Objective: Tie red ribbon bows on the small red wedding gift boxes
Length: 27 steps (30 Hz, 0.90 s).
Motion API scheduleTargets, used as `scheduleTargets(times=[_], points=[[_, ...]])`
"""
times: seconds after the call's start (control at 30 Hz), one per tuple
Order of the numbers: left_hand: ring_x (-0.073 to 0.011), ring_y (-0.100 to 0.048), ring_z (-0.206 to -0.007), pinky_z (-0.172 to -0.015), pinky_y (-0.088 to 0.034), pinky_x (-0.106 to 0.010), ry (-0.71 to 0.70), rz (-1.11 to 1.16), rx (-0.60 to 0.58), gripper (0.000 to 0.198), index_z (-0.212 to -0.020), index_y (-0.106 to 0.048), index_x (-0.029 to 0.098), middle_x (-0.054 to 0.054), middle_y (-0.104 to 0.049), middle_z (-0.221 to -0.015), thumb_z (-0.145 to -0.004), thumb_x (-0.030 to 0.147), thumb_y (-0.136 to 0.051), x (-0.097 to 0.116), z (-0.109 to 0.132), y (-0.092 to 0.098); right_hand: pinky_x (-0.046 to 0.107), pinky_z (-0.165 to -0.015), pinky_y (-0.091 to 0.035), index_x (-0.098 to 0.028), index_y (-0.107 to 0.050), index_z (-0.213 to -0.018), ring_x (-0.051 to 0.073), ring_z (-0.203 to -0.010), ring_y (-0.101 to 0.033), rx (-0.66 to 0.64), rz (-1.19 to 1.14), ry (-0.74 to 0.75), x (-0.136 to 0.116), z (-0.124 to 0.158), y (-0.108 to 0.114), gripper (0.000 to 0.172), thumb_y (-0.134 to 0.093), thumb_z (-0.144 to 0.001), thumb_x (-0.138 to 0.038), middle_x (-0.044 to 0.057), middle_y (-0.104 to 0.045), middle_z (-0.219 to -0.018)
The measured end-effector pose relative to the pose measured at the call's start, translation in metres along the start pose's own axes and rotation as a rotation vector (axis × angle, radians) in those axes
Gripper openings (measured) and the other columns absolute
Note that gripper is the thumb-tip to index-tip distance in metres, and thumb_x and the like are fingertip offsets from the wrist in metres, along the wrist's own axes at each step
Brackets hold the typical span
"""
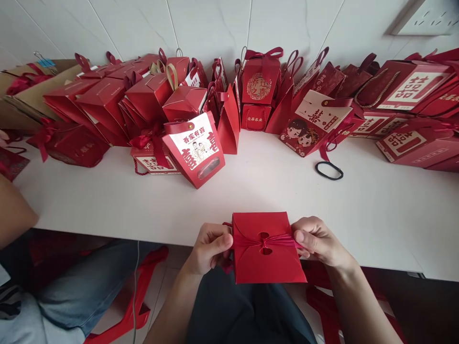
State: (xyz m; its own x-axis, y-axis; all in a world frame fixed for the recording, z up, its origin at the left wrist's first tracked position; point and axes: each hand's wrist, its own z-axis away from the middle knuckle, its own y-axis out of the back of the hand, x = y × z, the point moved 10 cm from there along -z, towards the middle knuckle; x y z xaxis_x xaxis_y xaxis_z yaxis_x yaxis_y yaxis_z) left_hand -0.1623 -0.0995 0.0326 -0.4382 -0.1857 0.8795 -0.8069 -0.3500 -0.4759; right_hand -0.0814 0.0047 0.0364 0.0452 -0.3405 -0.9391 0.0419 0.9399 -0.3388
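White marbled wall tiles (211, 28) back a white table (272, 196), where red wedding gift boxes (260, 86) crowd in a row. Over the table's near edge is a flap-fronted red box (256, 270): the left hand (211, 246) grips its left side, the right hand (319, 241) its right. Magenta ribbon (281, 240) knots mid-panel. Beyond lies a black hair tie (330, 178).
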Motion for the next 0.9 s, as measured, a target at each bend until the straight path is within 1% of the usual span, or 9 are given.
scheduleTargets(times=[0.1,0.17,0.3,0.4,0.5,0.63,0.8,0.9], points=[[-0.002,-0.024,-0.022,-0.026,-0.011,-0.016,-0.002,-0.009,-0.007,0.056,-0.042,-0.038,0.014,0.006,-0.027,-0.028,-0.08,0.048,-0.061,-0.001,0.0,0.002,0.021,-0.037,-0.016,-0.018,-0.03,-0.049,0.004,-0.039,-0.023,0.043,0.052,-0.004,-0.002,0.002,0.002,0.053,-0.056,-0.088,-0.042,-0.006,-0.03,-0.045],[-0.0024,-0.023,-0.022,-0.026,-0.013,-0.016,-0.001,-0.012,0.0,0.055,-0.042,-0.039,0.015,0.006,-0.027,-0.027,-0.082,0.048,-0.059,-0.001,0.0,0.001,0.021,-0.038,-0.016,-0.018,-0.032,-0.05,0.004,-0.04,-0.023,0.077,0.093,-0.018,-0.002,0.004,0.002,0.052,-0.055,-0.088,-0.045,-0.005,-0.03,-0.047],[-0.0028,-0.021,-0.022,-0.027,-0.019,-0.017,-0.009,-0.021,0.042,0.051,-0.047,-0.043,0.016,0.007,-0.027,-0.027,-0.082,0.05,-0.058,0.002,0.003,0.0,0.022,-0.039,-0.014,-0.018,-0.039,-0.055,0.005,-0.043,-0.019,0.153,0.155,-0.033,-0.005,0.007,0.0,0.051,-0.052,-0.086,-0.056,-0.005,-0.029,-0.052],[-0.0027,-0.023,-0.023,-0.028,-0.018,-0.017,-0.013,-0.038,0.081,0.05,-0.049,-0.042,0.016,0.008,-0.028,-0.03,-0.082,0.051,-0.058,0.004,0.005,0.001,0.022,-0.042,-0.018,-0.018,-0.039,-0.055,0.006,-0.045,-0.022,0.199,0.222,-0.028,-0.01,0.009,0.0,0.051,-0.051,-0.086,-0.056,-0.005,-0.029,-0.052],[-0.0021,-0.025,-0.024,-0.027,-0.017,-0.016,-0.003,-0.068,0.104,0.051,-0.049,-0.04,0.016,0.007,-0.032,-0.036,-0.081,0.051,-0.06,0.004,0.007,0.005,0.023,-0.044,-0.021,-0.018,-0.038,-0.053,0.007,-0.046,-0.026,0.193,0.282,-0.02,-0.014,0.009,-0.001,0.051,-0.051,-0.089,-0.05,-0.004,-0.032,-0.051],[-0.0018,-0.03,-0.026,-0.026,-0.018,-0.016,0.035,-0.121,0.098,0.051,-0.05,-0.043,0.015,0.005,-0.039,-0.042,-0.08,0.051,-0.062,0.004,0.007,0.009,0.022,-0.043,-0.02,-0.017,-0.038,-0.052,0.007,-0.046,-0.026,0.142,0.222,-0.024,-0.011,0.006,-0.002,0.05,-0.052,-0.089,-0.047,-0.004,-0.034,-0.051],[-0.0023,-0.032,-0.026,-0.026,-0.019,-0.015,0.05,-0.147,0.077,0.053,-0.05,-0.045,0.014,0.005,-0.04,-0.042,-0.077,0.056,-0.063,0.003,0.007,0.012,0.023,-0.04,-0.017,-0.018,-0.035,-0.051,0.006,-0.043,-0.024,0.119,0.138,-0.055,0.0,0.004,0.003,0.051,-0.055,-0.086,-0.05,-0.004,-0.033,-0.049],[-0.002,-0.03,-0.025,-0.026,-0.017,-0.015,0.05,-0.15,0.083,0.055,-0.048,-0.044,0.014,0.005,-0.039,-0.039,-0.075,0.059,-0.063,0.0,0.007,0.015,0.023,-0.041,-0.018,-0.018,-0.034,-0.049,0.006,-0.042,-0.023,0.126,0.126,-0.024,0.0,0.002,0.006,0.053,-0.057,-0.084,-0.051,-0.005,-0.032,-0.047]])
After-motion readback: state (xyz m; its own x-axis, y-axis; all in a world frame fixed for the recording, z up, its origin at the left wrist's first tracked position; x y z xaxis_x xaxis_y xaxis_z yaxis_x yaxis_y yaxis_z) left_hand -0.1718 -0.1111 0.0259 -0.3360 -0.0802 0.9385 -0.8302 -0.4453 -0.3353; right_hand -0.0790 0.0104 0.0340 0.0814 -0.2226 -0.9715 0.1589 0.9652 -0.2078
